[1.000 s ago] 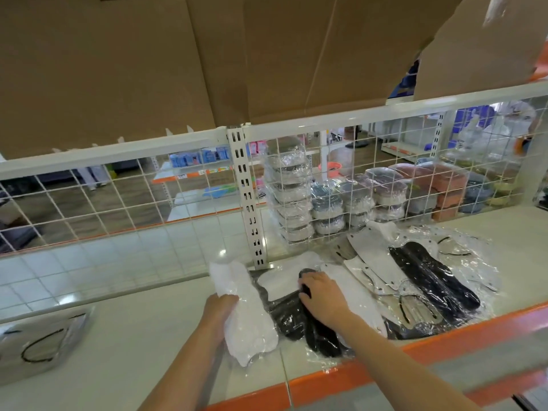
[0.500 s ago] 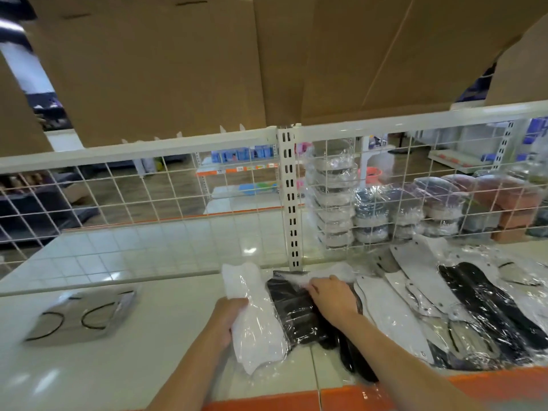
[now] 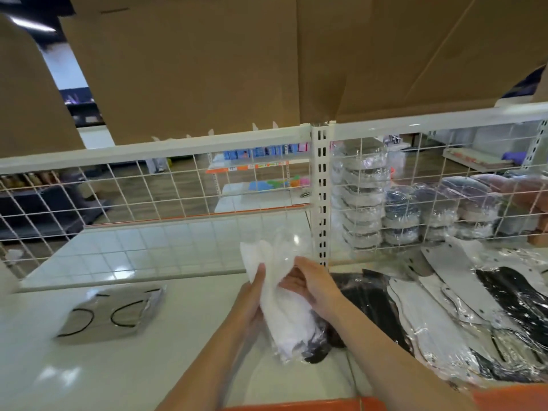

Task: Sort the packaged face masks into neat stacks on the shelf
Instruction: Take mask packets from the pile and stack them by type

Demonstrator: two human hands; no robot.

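Both hands (image 3: 255, 295) (image 3: 311, 283) now lift the white mask packet (image 3: 281, 304) off the shelf (image 3: 133, 366), fingers curled round it, its long axis upright; a black packet seemingly rides underneath; the grey stack (image 3: 109, 315) lies leftward, nearer the left hand.

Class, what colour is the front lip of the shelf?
Orange front lip, clearest in the head view.

Shop: wire-backed shelf (image 3: 178, 366), stocked aisles (image 3: 255, 161).

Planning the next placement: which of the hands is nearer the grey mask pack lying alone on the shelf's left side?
Left. The left hand grips the white masks just right of the grey pack; the right hand holds them farther right.
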